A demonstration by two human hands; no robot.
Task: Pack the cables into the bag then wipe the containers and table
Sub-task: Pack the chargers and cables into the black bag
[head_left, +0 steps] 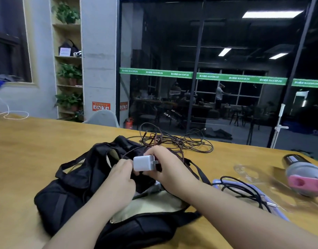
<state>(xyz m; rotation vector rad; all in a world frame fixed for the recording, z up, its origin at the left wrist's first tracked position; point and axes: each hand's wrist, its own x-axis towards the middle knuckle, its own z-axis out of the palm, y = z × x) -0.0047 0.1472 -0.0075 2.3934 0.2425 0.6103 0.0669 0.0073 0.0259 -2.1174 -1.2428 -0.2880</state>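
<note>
A black bag point(77, 184) lies open on the wooden table point(28, 146), its pale lining showing. Over its mouth my right hand point(165, 166) grips a white charger plug point(143, 163) with its prongs pointing right. My left hand point(121, 177) pinches the plug's left end and the thin dark cable there. A tangle of dark braided cables point(174, 141) lies behind the bag. Another black cable point(244, 191) rests in a clear container with a purple rim point(273, 205) on the right.
A clear plastic lid point(248, 172) lies right of the bag. A bottle with a pink cap point(305, 174) lies on its side at the far right. A white cord point(9, 114) loops at the table's far left. A glass wall stands behind the table.
</note>
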